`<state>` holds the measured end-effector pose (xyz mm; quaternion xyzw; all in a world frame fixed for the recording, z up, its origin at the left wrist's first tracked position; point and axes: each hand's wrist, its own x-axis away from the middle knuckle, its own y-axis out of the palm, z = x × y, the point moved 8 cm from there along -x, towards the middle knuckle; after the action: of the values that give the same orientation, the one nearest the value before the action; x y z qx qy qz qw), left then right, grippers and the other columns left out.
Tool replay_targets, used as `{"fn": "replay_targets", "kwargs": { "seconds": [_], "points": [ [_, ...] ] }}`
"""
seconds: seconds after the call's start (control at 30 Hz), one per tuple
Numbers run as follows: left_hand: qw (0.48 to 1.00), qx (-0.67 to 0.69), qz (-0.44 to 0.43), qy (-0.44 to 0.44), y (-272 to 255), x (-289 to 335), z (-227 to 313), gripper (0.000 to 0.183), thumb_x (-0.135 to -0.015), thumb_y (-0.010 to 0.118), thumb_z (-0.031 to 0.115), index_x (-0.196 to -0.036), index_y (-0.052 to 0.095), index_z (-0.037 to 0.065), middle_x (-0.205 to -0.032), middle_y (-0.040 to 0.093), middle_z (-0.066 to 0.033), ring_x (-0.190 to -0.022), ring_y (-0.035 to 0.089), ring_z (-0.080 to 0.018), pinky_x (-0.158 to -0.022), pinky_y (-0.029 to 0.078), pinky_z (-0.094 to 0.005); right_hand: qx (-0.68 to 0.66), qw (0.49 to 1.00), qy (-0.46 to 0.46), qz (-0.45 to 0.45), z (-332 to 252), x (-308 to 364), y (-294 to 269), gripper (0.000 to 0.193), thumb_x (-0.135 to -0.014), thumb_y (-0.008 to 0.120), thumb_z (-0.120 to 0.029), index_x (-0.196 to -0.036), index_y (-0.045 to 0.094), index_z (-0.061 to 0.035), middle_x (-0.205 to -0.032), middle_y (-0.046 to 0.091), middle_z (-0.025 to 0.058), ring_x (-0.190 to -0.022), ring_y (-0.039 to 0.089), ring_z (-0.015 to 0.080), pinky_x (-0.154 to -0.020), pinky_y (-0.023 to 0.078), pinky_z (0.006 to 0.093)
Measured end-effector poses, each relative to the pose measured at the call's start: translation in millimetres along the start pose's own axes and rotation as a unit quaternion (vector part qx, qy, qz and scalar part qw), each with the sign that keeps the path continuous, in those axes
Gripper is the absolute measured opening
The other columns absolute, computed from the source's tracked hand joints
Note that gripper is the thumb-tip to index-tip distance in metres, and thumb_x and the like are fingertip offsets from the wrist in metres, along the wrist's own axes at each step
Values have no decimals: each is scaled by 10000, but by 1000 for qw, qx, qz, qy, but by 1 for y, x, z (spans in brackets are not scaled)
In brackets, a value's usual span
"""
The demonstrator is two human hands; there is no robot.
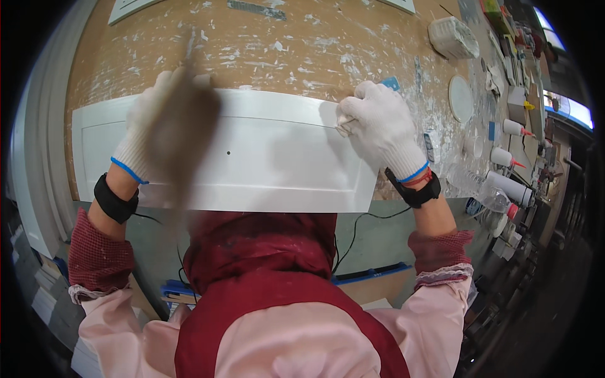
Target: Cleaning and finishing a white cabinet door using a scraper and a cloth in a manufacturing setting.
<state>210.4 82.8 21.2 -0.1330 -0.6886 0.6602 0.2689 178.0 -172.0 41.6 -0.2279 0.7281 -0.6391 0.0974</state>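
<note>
A white panel (277,151) with a raised border and one small dark hole lies flat at the near side of the worktable. My right hand (384,123), in a white knit glove with a blue cuff edge, is closed over the panel's right end. Between its fingers shows a small crumpled whitish piece (343,126), perhaps cloth. On the panel's left part, near the far edge, is my left hand (140,123), gloved the same way. A blurred brown shape (184,120) close to the camera covers most of its fingers; what it is I cannot make out.
The brown tabletop (283,57) is spattered with white paint. On the right stand a white plastic tub (454,38), a round white lid (460,99), a clear bottle (479,186) and red-tipped white bottles (513,128). A flat scraper-like strip (256,10) lies at the back.
</note>
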Motion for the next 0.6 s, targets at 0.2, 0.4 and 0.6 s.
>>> {"fn": "replay_targets", "kwargs": {
  "seconds": [0.2, 0.4, 0.6],
  "points": [
    [999, 28, 27, 3, 1, 2, -4, 541, -782, 724, 339, -1233, 544, 100, -1113, 573, -98, -1065, 576, -291, -842, 547, -374, -2, 999, 39, -21, 20, 10, -6, 116, -811, 696, -261, -823, 659, -151, -894, 612, 100, -869, 626, 301, -734, 509, 413],
    [999, 28, 0, -22, 4, 1, -6, 533, -777, 734, 332, -1222, 549, 104, -1101, 570, -95, -1055, 577, -279, -837, 546, -375, 28, 999, -5, -15, -16, -10, -1, 138, -820, 691, -292, -829, 673, -155, -894, 618, 101, -870, 633, 298, -735, 514, 428],
    [999, 28, 17, 0, -5, 3, 0, 513, -801, 724, 328, -1229, 543, 110, -1126, 567, -93, -1089, 566, -280, -854, 546, -385, 31, 997, 40, -65, 10, 3, -3, 107, -842, 665, -254, -857, 688, -150, -948, 622, 120, -887, 636, 313, -759, 520, 439]
  ]
}}
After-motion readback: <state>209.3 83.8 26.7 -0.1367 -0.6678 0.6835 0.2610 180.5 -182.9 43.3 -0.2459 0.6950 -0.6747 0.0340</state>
